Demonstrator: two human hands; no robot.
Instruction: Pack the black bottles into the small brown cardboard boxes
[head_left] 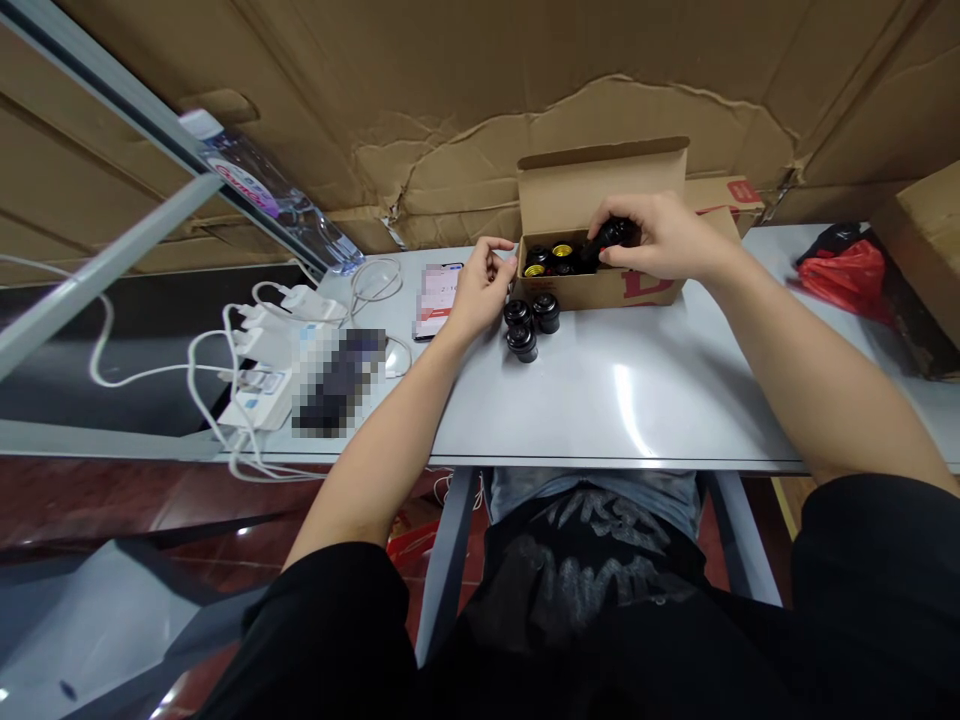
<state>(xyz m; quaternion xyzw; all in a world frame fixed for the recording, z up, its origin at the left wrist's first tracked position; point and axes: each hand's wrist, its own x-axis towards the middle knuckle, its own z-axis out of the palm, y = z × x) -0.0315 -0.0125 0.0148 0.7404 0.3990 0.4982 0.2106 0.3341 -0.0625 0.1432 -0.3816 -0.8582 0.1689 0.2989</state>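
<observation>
Table [592, 400]: box [577, 291] near back edge, lid up, long axis left-right. Right hand [626, 232] over box's right half, thumb and fingertips pinching 1 black part [618, 231] at the opening; its long axis unclear, fingers cover it. Left hand [484, 285] by box's left end, fingers loosely curled, tips apart, nothing seen in them; contact with box can't tell. 3 loose parts [522, 343] stand in front of box's left end, left hand nearer.
</observation>
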